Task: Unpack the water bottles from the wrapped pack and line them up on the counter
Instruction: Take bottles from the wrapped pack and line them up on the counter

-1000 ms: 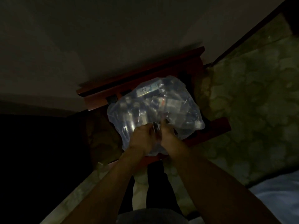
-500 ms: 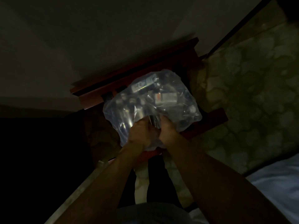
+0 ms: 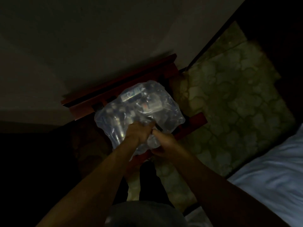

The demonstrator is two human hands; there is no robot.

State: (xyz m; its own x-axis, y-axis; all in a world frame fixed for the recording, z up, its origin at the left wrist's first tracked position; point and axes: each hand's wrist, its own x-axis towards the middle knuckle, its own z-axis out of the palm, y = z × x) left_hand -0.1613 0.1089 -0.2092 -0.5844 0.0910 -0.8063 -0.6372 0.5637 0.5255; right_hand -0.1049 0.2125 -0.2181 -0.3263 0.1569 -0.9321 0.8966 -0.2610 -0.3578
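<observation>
A pack of water bottles in clear plastic wrap [image 3: 139, 110] rests on a small reddish wooden table [image 3: 82, 108] in a very dark room. Several bottles show dimly through the wrap; a labelled one [image 3: 131, 95] lies near the far edge. My left hand [image 3: 139, 133] grips the wrap at the pack's near side. My right hand [image 3: 164, 143] pinches the wrap just beside it, slightly lower and nearer to me. The two hands are a little apart, with the plastic stretched between them.
A pale wall [image 3: 82, 46] stands behind the table. Patterned greenish floor [image 3: 229, 104] spreads to the right. A white bed sheet [image 3: 270, 177] fills the lower right corner. The left side is in black shadow. My dark-clad legs [image 3: 147, 185] are below.
My hands were pressed together on the wrap; now the right hand has drawn back and down, away from the left, pulling the plastic. The view has shifted slightly.
</observation>
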